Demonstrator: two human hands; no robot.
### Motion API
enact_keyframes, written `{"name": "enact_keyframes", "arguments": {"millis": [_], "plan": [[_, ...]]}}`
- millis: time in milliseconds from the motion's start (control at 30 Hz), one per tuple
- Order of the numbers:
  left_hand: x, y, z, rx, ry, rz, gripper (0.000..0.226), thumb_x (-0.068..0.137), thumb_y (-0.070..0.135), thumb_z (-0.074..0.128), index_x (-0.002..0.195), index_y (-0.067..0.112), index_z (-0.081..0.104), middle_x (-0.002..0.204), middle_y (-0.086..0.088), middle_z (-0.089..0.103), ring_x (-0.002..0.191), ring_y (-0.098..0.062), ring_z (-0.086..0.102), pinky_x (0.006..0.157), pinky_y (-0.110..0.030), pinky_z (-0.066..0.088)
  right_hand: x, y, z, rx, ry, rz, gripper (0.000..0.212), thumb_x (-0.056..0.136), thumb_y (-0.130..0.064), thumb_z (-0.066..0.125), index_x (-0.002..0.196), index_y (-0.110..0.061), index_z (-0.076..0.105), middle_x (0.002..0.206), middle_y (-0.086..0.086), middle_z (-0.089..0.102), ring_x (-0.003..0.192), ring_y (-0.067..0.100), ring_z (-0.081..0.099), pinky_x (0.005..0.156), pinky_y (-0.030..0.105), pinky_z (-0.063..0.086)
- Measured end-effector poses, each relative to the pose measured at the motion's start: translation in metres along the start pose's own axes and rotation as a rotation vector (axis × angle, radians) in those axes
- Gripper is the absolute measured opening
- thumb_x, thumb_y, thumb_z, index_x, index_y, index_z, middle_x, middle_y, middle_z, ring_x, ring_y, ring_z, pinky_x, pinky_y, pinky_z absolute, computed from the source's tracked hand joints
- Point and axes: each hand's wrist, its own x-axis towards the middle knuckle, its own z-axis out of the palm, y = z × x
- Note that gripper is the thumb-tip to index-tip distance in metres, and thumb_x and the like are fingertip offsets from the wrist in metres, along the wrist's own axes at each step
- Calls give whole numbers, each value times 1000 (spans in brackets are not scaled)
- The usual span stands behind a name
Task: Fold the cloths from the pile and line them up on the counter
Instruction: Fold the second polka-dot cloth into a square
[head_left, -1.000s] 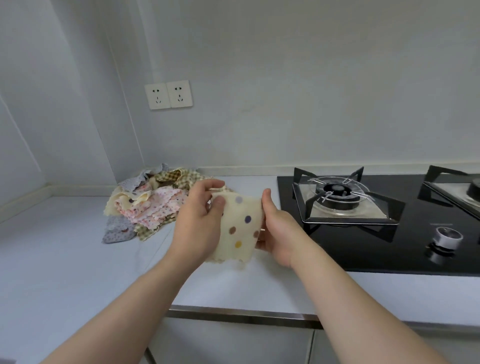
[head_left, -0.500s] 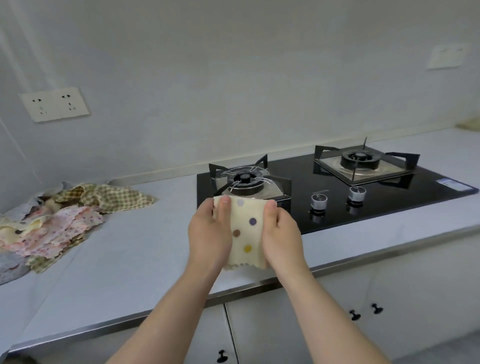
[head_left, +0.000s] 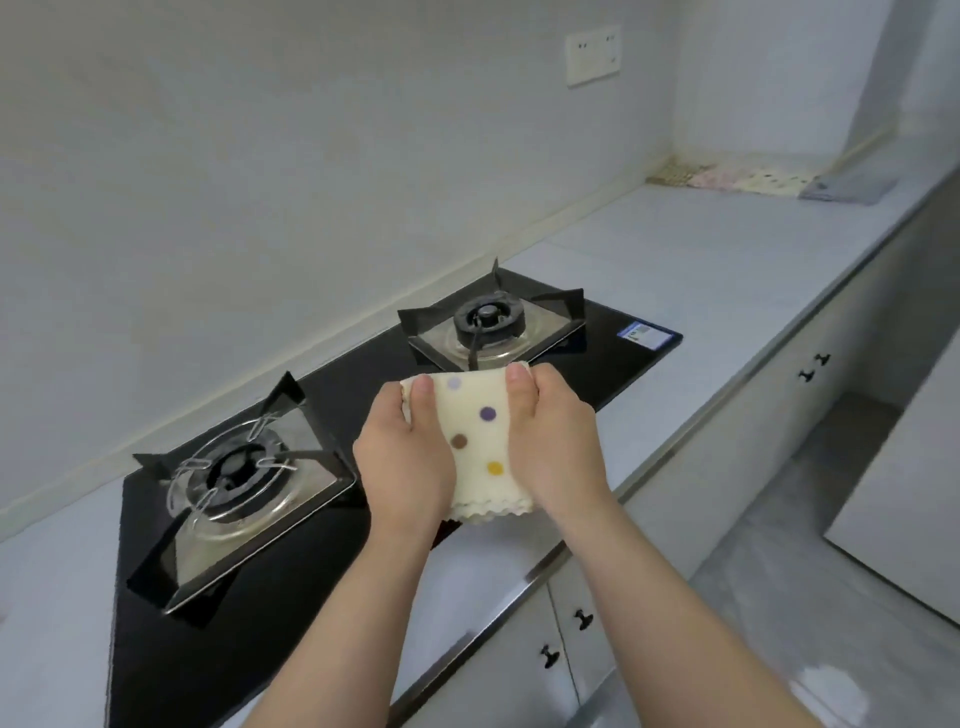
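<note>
You hold the folded cream cloth (head_left: 483, 447) with coloured dots in the air between your two hands, above the front part of the desk (head_left: 701, 270), about where the black hob (head_left: 353, 374) ends. Your left hand (head_left: 405, 462) grips its left side and your right hand (head_left: 556, 441) grips its right side. Each thumb presses on the front face near the top fold, and the other fingers are hidden behind the cloth. The scalloped edge hangs at the bottom. The hob has two burners: one (head_left: 236, 467) is left of your hands, the other (head_left: 488, 317) is behind them. At the far right corner of the desk, against the wall, a row of folded cloths (head_left: 748, 179) lies side by side. A socket plate (head_left: 593, 54) is on the wall above.
</note>
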Motion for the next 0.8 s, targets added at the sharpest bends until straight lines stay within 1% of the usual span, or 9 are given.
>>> {"name": "enact_keyframes", "arguments": {"millis": [100, 167, 300, 367, 467, 533, 633, 700, 800], "plan": [[2, 59, 40, -25, -107, -35, 32, 104, 36, 44, 80, 20, 58, 72, 1, 59, 67, -13, 53, 60, -28, 44, 34, -7, -63, 8, 59, 100, 35, 106, -43, 33, 88, -20, 53, 75, -5, 59, 67, 6, 54, 52, 17, 37], [-1, 102, 65, -27, -171, -65, 33, 104, 36, 44, 85, 17, 61, 75, -1, 62, 68, -14, 56, 63, -31, 46, 52, -11, -109, 2, 73, 171, 31, 106, -40, 33, 92, -23, 53, 79, -6, 59, 70, 3, 52, 54, 14, 34], [-12, 187, 112, -16, -302, -135, 30, 104, 38, 42, 88, 23, 63, 80, -1, 66, 77, -19, 63, 69, -36, 52, 77, -26, -201, 22, 116, 282, 35, 107, -37, 34, 91, -15, 56, 75, -4, 57, 67, 9, 51, 54, 20, 34], [-21, 223, 132, -1, -339, -134, 34, 104, 38, 43, 86, 15, 61, 81, -5, 66, 80, -25, 64, 73, -42, 53, 85, -32, -243, 13, 130, 323, 36, 107, -37, 35, 91, -13, 56, 74, -4, 55, 65, 8, 50, 53, 21, 33], [-32, 259, 161, -42, -376, -158, 39, 101, 43, 44, 80, 11, 56, 80, -12, 66, 79, -33, 65, 75, -53, 55, 97, -35, -292, -25, 163, 332, 37, 107, -36, 35, 78, -17, 47, 69, -3, 51, 60, 9, 45, 49, 21, 28], [-39, 276, 179, -65, -399, -176, 39, 100, 43, 45, 79, 12, 56, 79, -10, 66, 77, -30, 65, 75, -51, 55, 104, -33, -316, -36, 169, 332, 39, 107, -36, 35, 75, -14, 44, 68, -2, 49, 59, 12, 43, 48, 24, 26], [-48, 303, 206, -84, -449, -195, 39, 103, 37, 44, 81, 7, 52, 76, -9, 62, 71, -25, 60, 69, -42, 53, 114, -25, -351, -56, 198, 367, 39, 107, -36, 36, 80, -10, 49, 70, -1, 52, 59, 11, 44, 47, 22, 25], [-47, 310, 219, -81, -468, -201, 38, 104, 35, 42, 77, 10, 49, 74, -6, 60, 70, -25, 58, 66, -37, 50, 120, -21, -360, -71, 202, 377, 38, 107, -36, 36, 84, -10, 52, 71, 0, 54, 61, 10, 45, 48, 22, 26], [-33, 316, 248, -57, -485, -183, 37, 103, 37, 41, 74, 15, 48, 78, -5, 61, 78, -30, 60, 74, -42, 51, 145, -13, -369, -41, 225, 392, 37, 106, -36, 37, 87, -10, 54, 75, 1, 57, 64, 14, 48, 52, 26, 30]]}}
